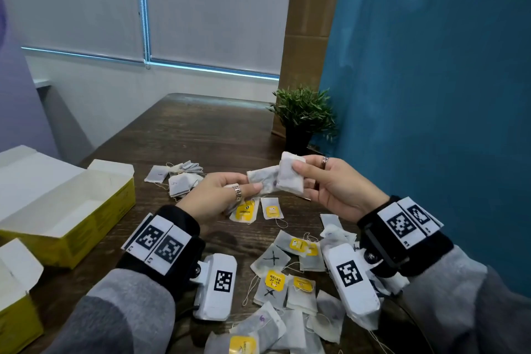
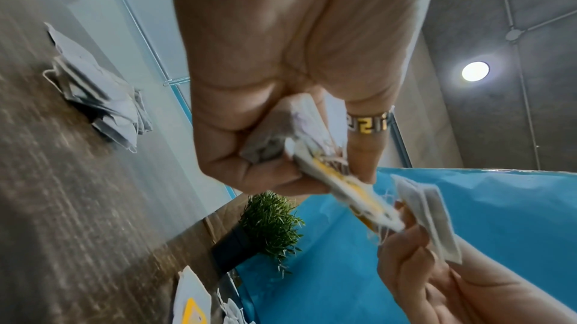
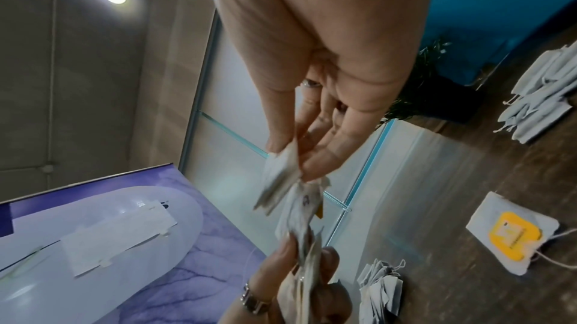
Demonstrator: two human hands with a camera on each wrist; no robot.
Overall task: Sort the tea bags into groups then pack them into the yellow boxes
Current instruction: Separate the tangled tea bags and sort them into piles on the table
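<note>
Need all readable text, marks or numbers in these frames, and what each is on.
"RELAX": yellow tag on a table tea bag.
"X": hand-drawn, tea bag; another, tea bag.
"9" or "6": handwritten, far tea bag.
Other yellow tags: blurred, unreadable.
Wrist markers: patterns only.

A small green leafy plant in a black pot stood at the far right of the dark wooden desk, against a blue wall

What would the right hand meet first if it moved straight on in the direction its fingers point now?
Most likely the tea bags held by the left hand. The right hand points leftward with its own tea bag, which seems to touch or nearly touch them already; depth is unclear.
</note>
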